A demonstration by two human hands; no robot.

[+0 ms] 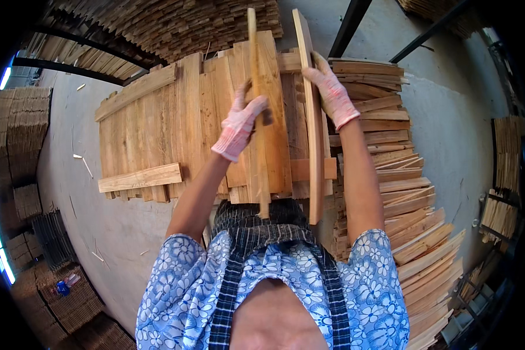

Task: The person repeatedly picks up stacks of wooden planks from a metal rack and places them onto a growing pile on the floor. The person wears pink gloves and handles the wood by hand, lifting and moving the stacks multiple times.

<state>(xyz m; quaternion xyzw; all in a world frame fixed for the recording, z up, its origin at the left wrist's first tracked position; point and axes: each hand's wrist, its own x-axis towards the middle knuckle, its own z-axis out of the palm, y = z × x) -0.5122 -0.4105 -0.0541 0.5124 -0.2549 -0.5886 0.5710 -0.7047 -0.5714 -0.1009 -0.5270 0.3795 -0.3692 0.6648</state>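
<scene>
My left hand (239, 125), in a white-and-pink knit glove, grips a narrow wooden strip (261, 157) near its middle. The strip runs away from my body and is smeared by motion. My right hand (331, 96), gloved the same way, holds a longer, pale plank (315, 151) tilted up on its edge, with the thumb over its near side and the other fingers mostly hidden. Beneath both hands lies a layer of flat boards (198, 128) side by side. A broad darker board (274, 140) lies just right of the strip.
Two crosspieces (140, 178) (135, 92) lie over the boards at the left. Many stacked planks (414, 233) fan out along my right. Tall wood stacks (175, 23) stand at the far side behind dark metal bars (350, 26). Wood scraps (87, 166) litter the concrete floor.
</scene>
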